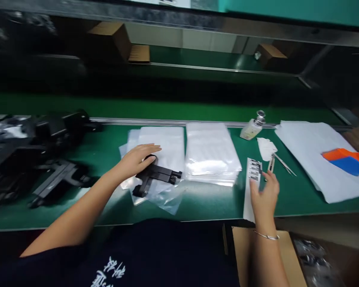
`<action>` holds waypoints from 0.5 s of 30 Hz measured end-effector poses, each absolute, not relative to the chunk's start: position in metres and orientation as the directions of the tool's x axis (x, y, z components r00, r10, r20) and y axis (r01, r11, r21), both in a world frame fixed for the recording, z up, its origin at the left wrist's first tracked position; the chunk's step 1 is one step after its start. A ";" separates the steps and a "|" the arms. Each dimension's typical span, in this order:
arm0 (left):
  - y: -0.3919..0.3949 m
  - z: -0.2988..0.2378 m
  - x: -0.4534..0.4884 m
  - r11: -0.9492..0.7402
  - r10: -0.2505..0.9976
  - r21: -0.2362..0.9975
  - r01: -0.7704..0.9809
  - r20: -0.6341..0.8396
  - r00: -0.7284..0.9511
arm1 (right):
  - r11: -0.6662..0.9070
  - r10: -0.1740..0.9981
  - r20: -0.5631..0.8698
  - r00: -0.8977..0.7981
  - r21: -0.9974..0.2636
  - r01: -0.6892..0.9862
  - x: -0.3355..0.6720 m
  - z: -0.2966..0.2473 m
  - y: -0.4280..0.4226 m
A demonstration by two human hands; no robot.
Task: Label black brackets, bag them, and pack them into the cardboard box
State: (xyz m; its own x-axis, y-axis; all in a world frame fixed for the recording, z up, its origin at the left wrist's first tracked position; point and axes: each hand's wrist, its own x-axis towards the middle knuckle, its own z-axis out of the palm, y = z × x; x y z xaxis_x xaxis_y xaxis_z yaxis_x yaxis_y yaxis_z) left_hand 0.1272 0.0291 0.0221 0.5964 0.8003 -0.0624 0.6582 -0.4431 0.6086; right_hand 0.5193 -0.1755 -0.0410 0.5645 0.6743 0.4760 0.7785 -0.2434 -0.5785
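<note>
My left hand (139, 158) lies over the upper end of a black plastic part (158, 174), its fingers stretched out and the thumb touching the part. Beneath that part are clear plastic bags (164, 199), several of them loose and overlapping. My right hand (265, 195) is over a white strip of printed labels (249, 199), thumb and fingers apart. A small dark piece lies by its fingertips; whether they touch it is unclear. Close to those fingers are a slim cutter-like tool (271, 163) and metal tweezers (285, 164).
A neat stack of clear bags (212, 151) stands mid-bench. Behind the labels are a dispenser bottle (251, 126) and a crumpled white tissue (266, 148). White sheets (314, 147) bear orange and blue pieces (348, 161). More black parts (58, 179) crowd the left. A shelf edge (179, 18) crosses above.
</note>
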 end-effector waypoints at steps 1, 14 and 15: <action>0.033 0.012 0.109 -0.425 0.795 0.629 0.651 -0.084 0.601 | -0.208 0.632 0.476 0.611 -0.655 0.726 0.511 -0.033 -0.169; -0.043 -0.032 0.126 -0.278 0.910 0.805 0.524 0.046 0.412 | -0.057 0.976 0.039 0.212 -0.903 0.426 0.305 -0.018 -0.085; -0.042 -0.033 0.126 -0.280 0.909 0.807 0.520 0.048 0.414 | -0.066 0.979 0.028 0.202 -0.894 0.444 0.305 -0.019 -0.084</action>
